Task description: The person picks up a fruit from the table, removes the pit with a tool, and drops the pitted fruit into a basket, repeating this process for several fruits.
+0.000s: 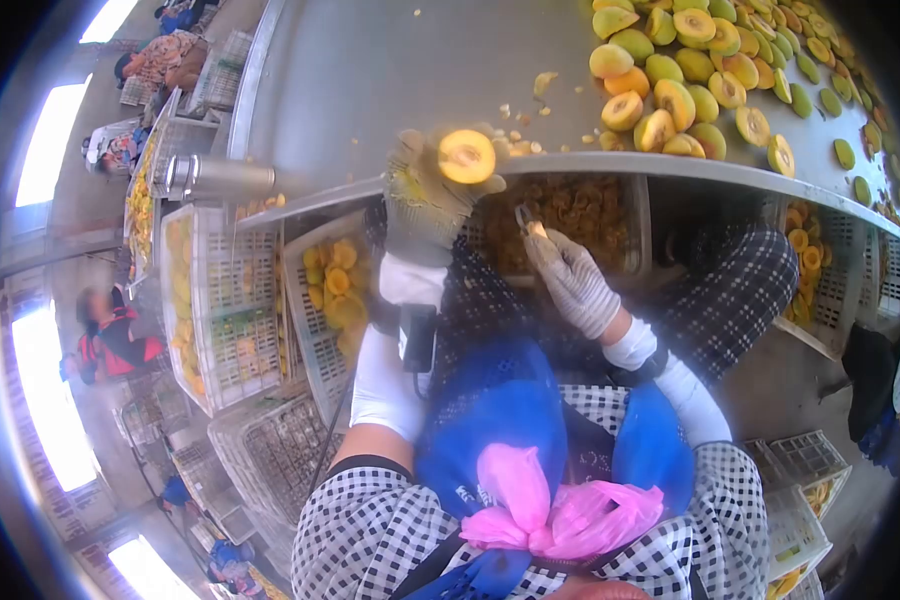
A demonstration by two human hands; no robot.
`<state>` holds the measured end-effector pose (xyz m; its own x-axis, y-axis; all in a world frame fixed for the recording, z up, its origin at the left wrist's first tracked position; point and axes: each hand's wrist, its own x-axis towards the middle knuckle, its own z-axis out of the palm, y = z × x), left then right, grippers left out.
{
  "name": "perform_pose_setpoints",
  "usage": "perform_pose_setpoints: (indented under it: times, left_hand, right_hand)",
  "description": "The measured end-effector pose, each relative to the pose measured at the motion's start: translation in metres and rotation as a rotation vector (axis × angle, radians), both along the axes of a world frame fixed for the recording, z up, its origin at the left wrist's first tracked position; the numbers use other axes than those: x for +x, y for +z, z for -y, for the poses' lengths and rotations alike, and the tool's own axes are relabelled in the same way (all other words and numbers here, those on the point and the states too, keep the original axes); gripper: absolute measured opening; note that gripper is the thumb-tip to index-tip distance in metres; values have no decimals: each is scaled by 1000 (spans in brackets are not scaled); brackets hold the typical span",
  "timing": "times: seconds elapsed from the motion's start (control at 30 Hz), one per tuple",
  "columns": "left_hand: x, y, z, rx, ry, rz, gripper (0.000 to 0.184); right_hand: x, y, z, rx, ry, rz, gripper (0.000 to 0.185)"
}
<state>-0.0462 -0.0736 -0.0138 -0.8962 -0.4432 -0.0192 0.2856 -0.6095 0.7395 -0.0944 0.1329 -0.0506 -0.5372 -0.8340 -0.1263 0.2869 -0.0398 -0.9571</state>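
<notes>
My left hand (422,200), in a stained knit glove, is closed around a halved yellow peach (467,157), its cut face turned up, just over the table's near edge. A small pitting tool (532,225) with a metal loop tip and a light handle is gripped in my gloved right hand (575,283). That hand is below and right of the fruit, apart from it, over a crate (642,225) of brownish scraps or pits. Many greenish-yellow peach halves (675,100) lie heaped on the metal table (370,70), some cut side up.
Small fruit bits lie by the table's raised edge (700,170). A steel thermos (220,177) is at the left. Crates of cut fruit (330,280) stand beside my legs, with another crate (830,270) at the right. Other people (120,335) are farther left.
</notes>
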Motion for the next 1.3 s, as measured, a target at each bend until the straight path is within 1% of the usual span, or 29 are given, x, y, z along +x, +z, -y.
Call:
perform_pose_setpoints:
  times: [0.03, 0.07, 0.1, 0.17, 0.2, 0.23, 0.27, 0.3, 0.33, 0.37, 0.4, 0.43, 0.5, 0.53, 0.6, 0.63, 0.73, 0.8, 0.87, 0.93, 0.97, 1.03, 1.07, 1.13, 1.17, 1.2, 1.23, 1.27, 1.3]
  left_hand:
    - [5, 8, -20, -298, 126, 61, 48]
    - [10, 21, -34, 148, 23, -2, 53]
    - [15, 17, -40, 153, 20, -4, 53]
    - [19, 7, -48, 301, 117, 41, 49]
    - [19, 11, -55, 219, 165, 93, 52]
    - [21, 9, -56, 225, 161, 91, 52]
    - [23, 7, -55, 146, 142, 166, 57]
    - [24, 6, -55, 68, 125, 241, 62]
    - [25, 6, -56, 76, 128, 239, 62]
    - [25, 6, -57, 87, 137, 283, 70]
    - [25, 7, -58, 97, 146, 327, 79]
    - [26, 9, -60, 103, 149, 325, 79]
    - [29, 12, -65, 9, 18, 407, 90]
    - [28, 14, -66, 14, 21, 407, 90]
    - [25, 15, -69, 57, -57, 442, 94]
    - [24, 14, -70, 59, -54, 444, 94]
    - [22, 12, -71, 31, -18, 484, 93]
    - [21, 11, -70, -63, 31, 544, 92]
    - [18, 9, -70, -64, 33, 567, 91]
    - [12, 7, -67, -71, 29, 583, 90]
    - [9, 4, -65, -37, 25, 596, 89]
    - [6, -8, -61, -3, 21, 611, 88]
    - [7, -21, -56, 1, 2, 599, 88]
    - [3, -23, -60, 11, -21, 591, 89]
    - [0, -24, -67, -147, -21, 620, 89]
    - [-3, -22, -72, -306, -22, 645, 89]
    - [-3, -21, -69, -301, -27, 648, 89]
    - [-2, -21, -63, -310, -87, 569, 87]
    - [-3, -18, -57, -322, -144, 485, 85]
  right_hand:
    - [4, 8, 0, 9, 3, -2, 34]
    - [7, 17, -1, 27, 14, -16, 33]
    - [10, 27, -3, 42, 20, -33, 33]
    - [12, 34, -5, 68, 37, -62, 32]
    - [15, 33, -5, 58, -4, -135, 32]
    - [17, 32, -5, 49, -43, -208, 33]
    - [16, 33, -7, 56, -42, -212, 33]
    - [15, 35, -8, 191, -32, -390, 32]
    - [15, 36, -10, 326, -20, -567, 33]
    - [16, 37, -11, 332, -14, -569, 33]
    - [17, 38, -11, 334, -27, -655, 34]
    - [18, 38, -11, 335, -39, -741, 35]
    - [21, 37, -9, 329, -47, -783, 36]
    - [21, 36, -8, 318, -61, -822, 37]
    - [22, 31, -6, 361, -55, -874, 37]
    - [21, 29, -4, 402, -56, -926, 37]
    - [19, 28, -5, 391, -81, -980, 40]
    - [17, 26, -6, 387, -65, -973, 41]
    - [16, 15, -5, 386, -50, -959, 42]
    - [15, 0, 1, 217, 9, -568, 42]
    - [15, -5, -1, 218, 6, -565, 42]
    - [13, 17, 0, 210, -123, -503, 39]
    - [8, 21, 0, 213, -124, -500, 39]
    - [-2, 22, 2, 128, -230, -597, 42]
    - [-5, 17, 5, 135, -231, -593, 42]
    - [-9, 10, 8, 160, -194, -675, 43]
    - [-13, 6, 11, 186, -156, -757, 44]
    - [-18, 5, 11, 280, -105, -671, 38]
    - [-21, 6, 11, 282, -106, -676, 38]
